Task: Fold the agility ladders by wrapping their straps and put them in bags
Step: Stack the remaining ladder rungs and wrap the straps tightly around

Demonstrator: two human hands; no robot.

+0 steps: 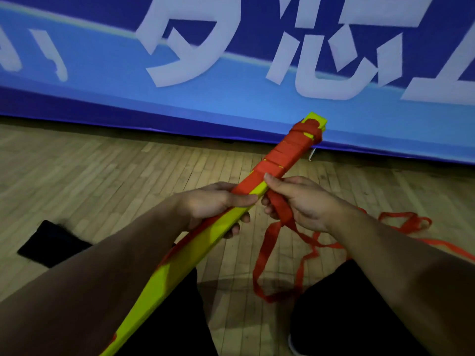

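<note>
A stacked bundle of yellow-green ladder rungs [195, 250] runs diagonally from the bottom left up toward the banner. Its far end is wound with red strap [290, 150]. My left hand [216, 204] grips the bundle around its middle, just below the wound part. My right hand [300, 201] holds the red strap, thumb pressing it against the rungs. The loose strap [275, 255] hangs down from that hand in loops and trails off across the floor to the right.
A black bag [48, 244] lies flat on the wooden floor [102, 176] at the left. A blue banner with white characters [231, 73] stands along the floor's far edge. My dark-trousered legs [344, 309] fill the bottom of the view.
</note>
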